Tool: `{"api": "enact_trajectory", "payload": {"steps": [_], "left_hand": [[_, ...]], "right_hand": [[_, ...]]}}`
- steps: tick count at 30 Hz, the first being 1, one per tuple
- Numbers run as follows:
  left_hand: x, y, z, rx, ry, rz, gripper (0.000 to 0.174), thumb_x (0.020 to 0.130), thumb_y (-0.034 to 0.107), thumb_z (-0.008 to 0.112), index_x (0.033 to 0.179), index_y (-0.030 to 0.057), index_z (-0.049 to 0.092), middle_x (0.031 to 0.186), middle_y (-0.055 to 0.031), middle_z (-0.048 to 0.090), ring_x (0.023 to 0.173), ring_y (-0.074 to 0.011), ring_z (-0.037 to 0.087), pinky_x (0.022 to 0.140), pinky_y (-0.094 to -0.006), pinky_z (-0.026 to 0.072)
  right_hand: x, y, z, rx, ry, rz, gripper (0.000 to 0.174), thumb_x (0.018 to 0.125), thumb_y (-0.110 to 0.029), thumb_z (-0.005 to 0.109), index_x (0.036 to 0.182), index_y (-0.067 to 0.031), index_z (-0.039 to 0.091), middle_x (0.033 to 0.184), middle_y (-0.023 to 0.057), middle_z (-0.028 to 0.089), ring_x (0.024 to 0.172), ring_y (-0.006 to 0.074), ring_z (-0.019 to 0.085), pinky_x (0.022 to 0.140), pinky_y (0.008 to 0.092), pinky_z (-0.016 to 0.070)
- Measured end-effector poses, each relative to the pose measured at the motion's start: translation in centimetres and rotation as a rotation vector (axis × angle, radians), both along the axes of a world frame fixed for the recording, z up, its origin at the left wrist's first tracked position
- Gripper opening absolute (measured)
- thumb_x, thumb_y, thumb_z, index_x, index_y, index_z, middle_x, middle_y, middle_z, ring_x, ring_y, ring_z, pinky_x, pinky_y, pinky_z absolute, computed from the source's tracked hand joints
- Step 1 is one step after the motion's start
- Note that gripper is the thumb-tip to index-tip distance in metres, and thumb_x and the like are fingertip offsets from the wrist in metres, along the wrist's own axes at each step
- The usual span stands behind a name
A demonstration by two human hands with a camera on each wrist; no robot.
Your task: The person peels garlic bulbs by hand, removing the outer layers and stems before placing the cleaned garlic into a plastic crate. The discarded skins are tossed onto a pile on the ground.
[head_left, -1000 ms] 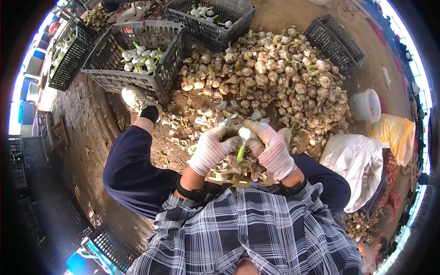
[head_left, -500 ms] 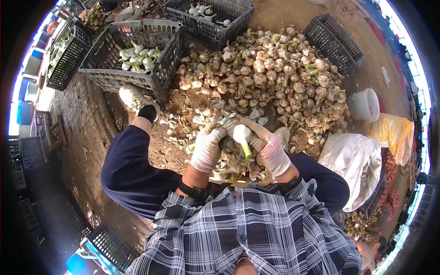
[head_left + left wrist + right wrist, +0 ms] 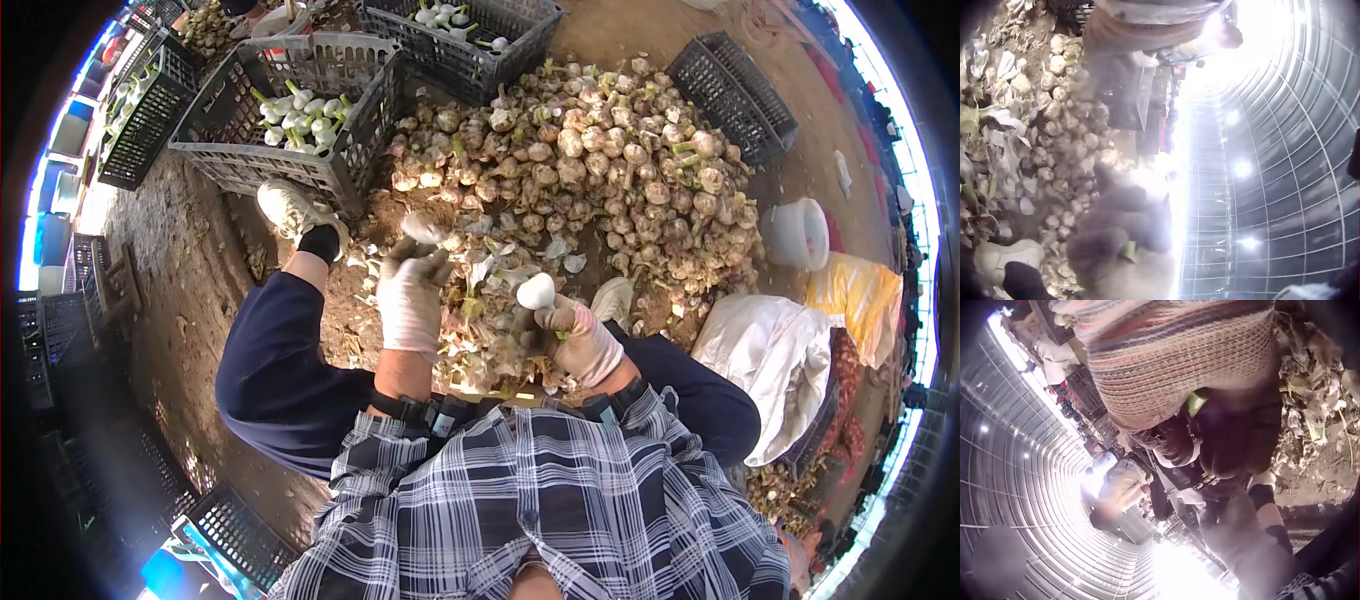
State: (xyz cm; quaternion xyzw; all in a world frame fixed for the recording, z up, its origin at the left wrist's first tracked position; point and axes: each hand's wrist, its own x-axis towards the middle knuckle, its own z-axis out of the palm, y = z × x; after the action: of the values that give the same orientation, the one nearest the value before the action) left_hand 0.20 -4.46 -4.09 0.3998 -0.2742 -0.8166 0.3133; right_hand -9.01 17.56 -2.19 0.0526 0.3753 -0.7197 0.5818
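My gloved right hand (image 3: 585, 345) grips a peeled white garlic bulb (image 3: 536, 291) by its stem, with the round end up and away from me. A bit of green stem (image 3: 1196, 402) shows under the striped glove in the right wrist view. To the left, my gloved left hand (image 3: 410, 300) is apart from the bulb, its dirty fingers loosely bent. Just past those fingertips is a blurred pale scrap of garlic skin (image 3: 425, 228). Loose garlic skins (image 3: 480, 345) litter the ground below and between the hands.
A large heap of unpeeled garlic (image 3: 600, 150) lies ahead. Black crates (image 3: 350, 160) with peeled bulbs stand at the front left, and another crate (image 3: 735, 95) at the far right. A white bucket (image 3: 800, 232) and white sack (image 3: 765, 365) are on the right.
Both hands were together at the bulb; the left has since moved away to the left, a pale scrap by its fingers. The right hand still grips the bulb, now turned round end up.
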Motion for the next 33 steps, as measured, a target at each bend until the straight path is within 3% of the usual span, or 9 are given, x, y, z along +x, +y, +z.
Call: {"api": "enact_trajectory", "payload": {"steps": [7,13,14,18,20,23,26,29,33], "left_hand": [[0.7,2.1,-2.4,0.094,-0.167,-0.412,0.015,0.092,0.007,0.058,0.103,-0.0024,0.062,0.092,-0.0144,0.068,0.076,-0.0245,0.070,0.067,-0.0365,0.0594],[0.1,1.3,-3.6,0.183,-0.326,-0.242,0.024,0.096,0.021,0.064,0.103,-0.0015,0.060,0.085,-0.0119,0.066,0.069,-0.0230,0.066,0.061,-0.0357,0.0563],[0.0,0.7,-3.9,0.203,-0.339,-0.195,0.025,0.096,0.022,0.065,0.103,-0.0015,0.060,0.085,-0.0118,0.066,0.069,-0.0226,0.066,0.060,-0.0353,0.0555],[-0.6,-0.1,-4.6,0.173,-0.349,-0.067,0.028,0.096,0.024,0.064,0.105,-0.0017,0.060,0.083,-0.0119,0.066,0.067,-0.0209,0.065,0.058,-0.0338,0.0538],[-0.7,-0.1,-4.8,0.136,-0.366,-0.107,0.027,0.096,0.022,0.063,0.110,-0.0017,0.060,0.086,-0.0107,0.066,0.070,-0.0202,0.066,0.061,-0.0330,0.0553],[-0.7,-0.2,-4.9,0.123,-0.388,-0.147,0.028,0.096,0.018,0.061,0.115,-0.0019,0.059,0.092,-0.0094,0.065,0.074,-0.0188,0.066,0.067,-0.0318,0.0566],[-1.0,-0.8,-4.6,0.090,-0.416,-0.131,0.029,0.096,0.016,0.060,0.119,-0.0029,0.058,0.098,-0.0092,0.064,0.079,-0.0179,0.065,0.071,-0.0313,0.0562],[-1.8,-0.9,-4.3,0.109,-0.392,-0.081,0.037,0.094,0.006,0.063,0.128,-0.0062,0.053,0.113,-0.0137,0.064,0.095,-0.0182,0.064,0.083,-0.0287,0.0537],[-1.3,-0.3,-6.1,-0.191,-0.382,-0.498,0.082,0.085,-0.001,0.068,0.154,-0.0024,0.023,0.141,-0.0171,0.049,0.122,-0.0226,0.054,0.102,-0.0323,0.0461]], "right_hand": [[-4.1,-3.2,-3.8,0.139,0.154,-0.227,0.045,0.092,-0.019,0.065,0.133,-0.0043,0.053,0.116,0.0113,0.066,0.100,0.0251,0.066,0.093,0.0439,0.0566],[-14.9,-16.4,7.7,-0.558,0.387,-0.221,0.053,0.092,-0.028,0.070,0.135,-0.0032,0.051,0.121,0.0162,0.063,0.110,0.0272,0.064,0.096,0.0447,0.0559],[-14.9,-17.7,7.2,-0.330,0.537,-0.189,0.057,0.090,-0.029,0.072,0.137,-0.0057,0.051,0.122,0.0179,0.063,0.108,0.0282,0.065,0.094,0.0455,0.0561],[-11.8,-21.2,-4.1,0.454,1.524,0.570,0.049,0.088,-0.019,0.067,0.135,-0.0115,0.058,0.128,0.0222,0.063,0.114,0.0358,0.064,0.101,0.0406,0.0505],[-9.2,-22.4,-11.1,0.638,1.583,1.103,0.047,0.089,-0.015,0.058,0.136,-0.0177,0.058,0.128,0.0213,0.060,0.118,0.0388,0.059,0.100,0.0456,0.0483],[-7.1,-21.9,-16.0,0.653,1.844,1.365,0.046,0.090,-0.012,0.057,0.135,-0.0225,0.058,0.127,0.0185,0.060,0.117,0.0379,0.060,0.100,0.0499,0.0472],[-8.3,-22.5,-17.6,0.758,1.808,1.432,0.049,0.087,-0.008,0.059,0.133,-0.0239,0.060,0.127,0.0182,0.060,0.116,0.0372,0.060,0.099,0.0474,0.0475],[-9.4,-19.4,-15.7,0.718,1.516,1.068,0.056,0.084,-0.003,0.064,0.136,-0.0206,0.058,0.128,0.0158,0.061,0.115,0.0359,0.060,0.099,0.0409,0.0494],[-8.9,-12.8,-9.7,0.327,0.683,0.442,0.041,0.094,-0.009,0.055,0.136,-0.0073,0.057,0.125,0.0110,0.066,0.114,0.0244,0.063,0.099,0.0349,0.0492]]}}
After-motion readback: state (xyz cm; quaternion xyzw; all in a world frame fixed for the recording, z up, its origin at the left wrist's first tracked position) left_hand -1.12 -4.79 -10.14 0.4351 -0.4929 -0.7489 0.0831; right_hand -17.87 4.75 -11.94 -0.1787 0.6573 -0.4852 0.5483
